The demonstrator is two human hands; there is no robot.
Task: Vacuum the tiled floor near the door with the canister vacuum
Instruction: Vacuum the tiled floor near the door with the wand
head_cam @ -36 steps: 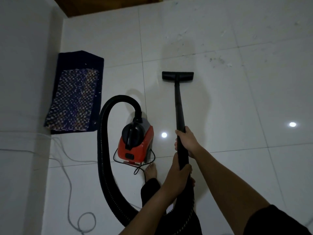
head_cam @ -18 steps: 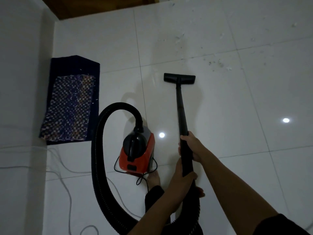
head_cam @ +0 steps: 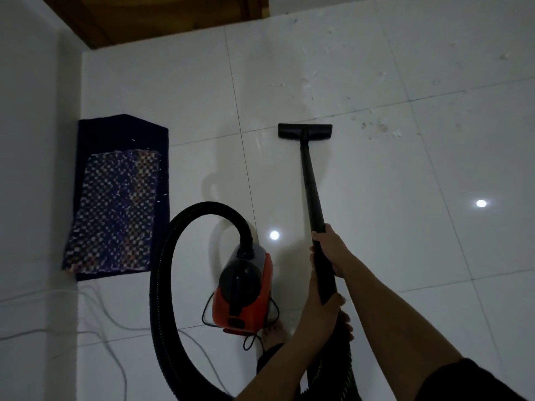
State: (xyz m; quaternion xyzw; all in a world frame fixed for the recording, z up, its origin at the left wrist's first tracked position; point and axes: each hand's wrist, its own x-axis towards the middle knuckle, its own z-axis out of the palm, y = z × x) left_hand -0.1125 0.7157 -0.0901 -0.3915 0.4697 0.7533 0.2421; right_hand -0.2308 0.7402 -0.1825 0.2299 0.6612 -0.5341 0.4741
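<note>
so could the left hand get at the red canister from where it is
Probably yes. The left hand grips the wand just beside the canister, with only a loop of cord between them, though it would have to let go of the wand first.

Dim glossy white tiles (head_cam: 405,198), wooden door (head_cam: 162,18)

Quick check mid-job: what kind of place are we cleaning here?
Probably a home's entry area, dimly lit: glossy white tiled floor, a wooden door at the far edge, a patterned doormat beside the wall, and a red canister vacuum with its wand.
</note>
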